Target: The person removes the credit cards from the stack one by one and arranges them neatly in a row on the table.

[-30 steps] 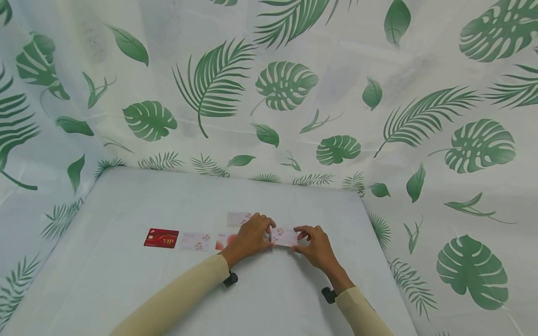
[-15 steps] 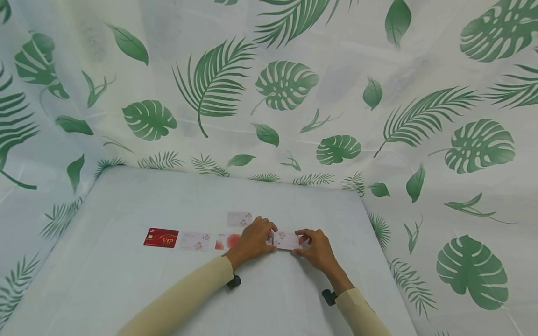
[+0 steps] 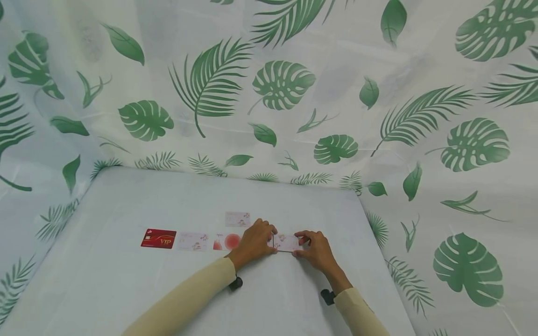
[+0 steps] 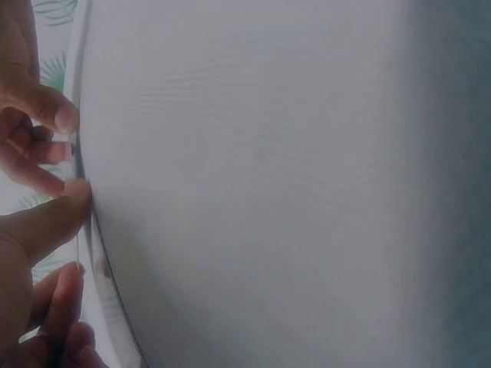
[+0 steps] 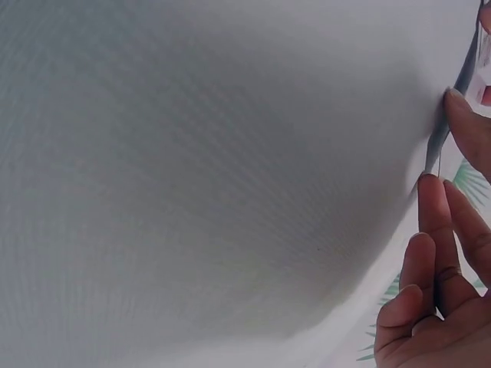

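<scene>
In the head view, a pale pink floral card [image 3: 286, 243] is between the two hands. My left hand [image 3: 254, 240] pinches its left edge with thumb and finger, and my right hand [image 3: 317, 250] pinches the right edge. The card is at or just above the table; the gap is too small to tell. Beside it, a sliver of another card shows by the left fingertips, mostly hidden. The left wrist view has the left thumb [image 4: 57, 218] low against the table. From the right wrist, the right hand's fingers [image 5: 435, 207] appear near a thin edge.
To the left a row of cards lies flat: a red VIP card [image 3: 159, 238], a pale floral card [image 3: 193, 241] and a card with a red circle [image 3: 222, 241], partly covered by the left hand. Another pale card [image 3: 237, 219] lies behind. Leaf-patterned sheeting [image 3: 294, 121] surrounds the white table [image 3: 126, 289].
Both hands have shifted the floral card slightly right and toward the person. The left hand has moved right with it, and more of the red-circle card shows.
</scene>
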The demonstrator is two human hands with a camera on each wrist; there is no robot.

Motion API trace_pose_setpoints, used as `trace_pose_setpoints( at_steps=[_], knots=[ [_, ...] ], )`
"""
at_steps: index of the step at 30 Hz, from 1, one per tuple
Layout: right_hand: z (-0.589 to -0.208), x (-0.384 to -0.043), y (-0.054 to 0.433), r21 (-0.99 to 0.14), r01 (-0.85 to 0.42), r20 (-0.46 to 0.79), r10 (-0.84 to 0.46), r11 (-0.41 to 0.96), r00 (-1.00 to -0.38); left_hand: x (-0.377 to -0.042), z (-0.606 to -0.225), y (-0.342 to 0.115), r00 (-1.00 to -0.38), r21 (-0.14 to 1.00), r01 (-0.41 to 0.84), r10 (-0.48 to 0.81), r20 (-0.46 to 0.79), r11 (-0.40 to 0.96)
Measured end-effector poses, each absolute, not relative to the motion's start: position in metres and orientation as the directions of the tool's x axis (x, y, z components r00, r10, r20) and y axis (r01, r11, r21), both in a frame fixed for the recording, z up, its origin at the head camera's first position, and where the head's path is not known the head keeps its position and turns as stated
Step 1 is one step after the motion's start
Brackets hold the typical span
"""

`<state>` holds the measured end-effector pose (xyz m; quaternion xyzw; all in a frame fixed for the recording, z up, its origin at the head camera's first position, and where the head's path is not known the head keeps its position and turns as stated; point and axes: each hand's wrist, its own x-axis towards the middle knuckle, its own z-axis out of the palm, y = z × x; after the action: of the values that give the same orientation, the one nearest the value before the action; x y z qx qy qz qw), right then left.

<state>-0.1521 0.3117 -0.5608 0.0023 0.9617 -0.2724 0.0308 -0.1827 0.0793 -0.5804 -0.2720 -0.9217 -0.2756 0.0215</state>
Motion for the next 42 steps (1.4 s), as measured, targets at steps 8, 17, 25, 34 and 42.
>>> trace_pose_setpoints(
  at_steps=[8,17,25,34,42],
  knots=[
    [-0.561,-0.153,0.307,-0.515,0.033,-0.074,-0.006,0.857,-0.997,-0.181,-0.578,0.077,-0.859,0.503,0.499,0.478,0.182,0.706],
    [-0.563,-0.154,0.308,-0.524,0.022,-0.061,-0.012,0.852,-0.998,-0.180,-0.579,0.075,-0.858,0.486,0.504,0.479,0.187,0.714],
    [-0.557,-0.160,0.299,-0.522,-0.034,0.027,-0.024,0.852,-0.999,-0.184,-0.575,0.060,-0.844,0.516,0.531,0.476,0.249,0.672],
    [-0.551,-0.171,0.281,-0.538,-0.064,0.057,-0.039,0.840,-0.998,-0.194,-0.570,0.037,-0.836,0.539,0.544,0.468,0.286,0.643],
    [-0.552,-0.183,0.263,-0.556,-0.096,0.082,-0.060,0.826,-0.995,-0.201,-0.567,0.016,-0.855,0.528,0.515,0.447,0.262,0.675]
  ],
)
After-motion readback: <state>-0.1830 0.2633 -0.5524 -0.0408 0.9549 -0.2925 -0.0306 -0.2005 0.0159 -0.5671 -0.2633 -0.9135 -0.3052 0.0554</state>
